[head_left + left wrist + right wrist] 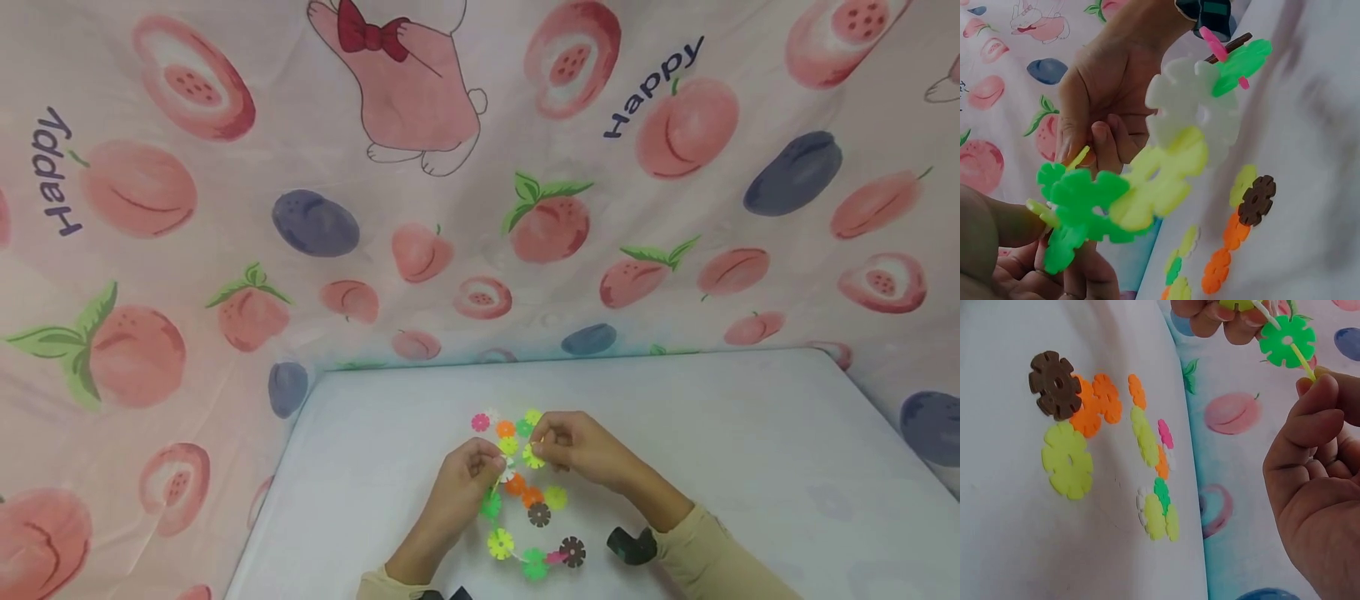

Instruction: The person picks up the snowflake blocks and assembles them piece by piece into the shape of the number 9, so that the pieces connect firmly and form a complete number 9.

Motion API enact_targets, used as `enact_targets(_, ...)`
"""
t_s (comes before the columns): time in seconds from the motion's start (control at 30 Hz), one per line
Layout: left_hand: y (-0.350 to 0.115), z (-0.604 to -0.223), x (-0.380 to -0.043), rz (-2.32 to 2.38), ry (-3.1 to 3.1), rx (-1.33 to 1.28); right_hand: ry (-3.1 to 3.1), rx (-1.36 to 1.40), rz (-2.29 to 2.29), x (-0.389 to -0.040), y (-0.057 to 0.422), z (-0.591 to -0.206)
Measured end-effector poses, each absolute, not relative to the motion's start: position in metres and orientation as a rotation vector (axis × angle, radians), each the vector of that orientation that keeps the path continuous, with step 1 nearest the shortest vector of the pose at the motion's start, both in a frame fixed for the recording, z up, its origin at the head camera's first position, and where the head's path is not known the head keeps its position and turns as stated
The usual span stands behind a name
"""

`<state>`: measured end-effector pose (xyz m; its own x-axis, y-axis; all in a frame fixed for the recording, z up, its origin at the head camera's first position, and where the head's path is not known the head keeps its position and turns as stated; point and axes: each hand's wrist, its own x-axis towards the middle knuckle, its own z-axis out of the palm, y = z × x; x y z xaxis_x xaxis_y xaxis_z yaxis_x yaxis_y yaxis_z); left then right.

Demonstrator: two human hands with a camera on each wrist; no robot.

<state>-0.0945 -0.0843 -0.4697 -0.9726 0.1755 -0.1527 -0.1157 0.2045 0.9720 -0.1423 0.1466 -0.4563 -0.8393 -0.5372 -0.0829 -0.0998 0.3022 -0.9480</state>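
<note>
Both hands hold a chain of slotted, flower-shaped plastic discs above the table. My left hand (468, 479) pinches it near one end, by a yellow disc. From there the chain (500, 544) hangs through green, yellow, white, green and pink pieces to a brown disc (572, 552). My right hand (585, 450) pinches a thin, edge-on yellow disc (1302, 360) between thumb and finger. It meets the rim of a green disc (1284, 342) in the chain; how deep it sits in the slot I cannot tell.
On the white table (750, 467) lie loose discs: a brown disc (1055, 384), orange discs (1107, 399), a yellow disc (1067, 461), and farther back a pink disc (480, 422) among several others. A fruit-print cloth (450, 200) rises behind the table's far edge.
</note>
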Motion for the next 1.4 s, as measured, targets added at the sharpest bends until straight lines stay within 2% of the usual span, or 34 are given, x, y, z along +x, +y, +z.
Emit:
enact_targets(0.37, -0.096, -0.472, -0.094, 1.809, 2.186, 0.079, 2.235, -0.549, -1.521, -0.156, 0.161, -0.477)
enact_targets(0.7, -0.112, -0.475, -0.093, 1.922, 1.969, 0.178, 2.387, -0.609, -1.201, -0.159, 0.171, -0.502)
enact_targets(0.93, -0.115, -0.478, -0.093, 1.909, 1.899, 0.283, 2.307, -0.849, -1.118, -0.158, 0.171, -0.504)
enact_targets(1.2, -0.115, -0.479, -0.093, 1.957, 1.815, 0.384, 2.364, -1.338, -1.033, -0.155, 0.168, -0.505)
enact_targets(1.3, -0.114, -0.479, -0.093, 1.967, 1.806, 0.393, 2.366, -1.399, -1.050, -0.154, 0.168, -0.505)
enact_targets(1.4, -0.114, -0.480, -0.094, 1.965, 1.812, 0.393, 2.378, -1.315, -1.032, -0.154, 0.167, -0.503)
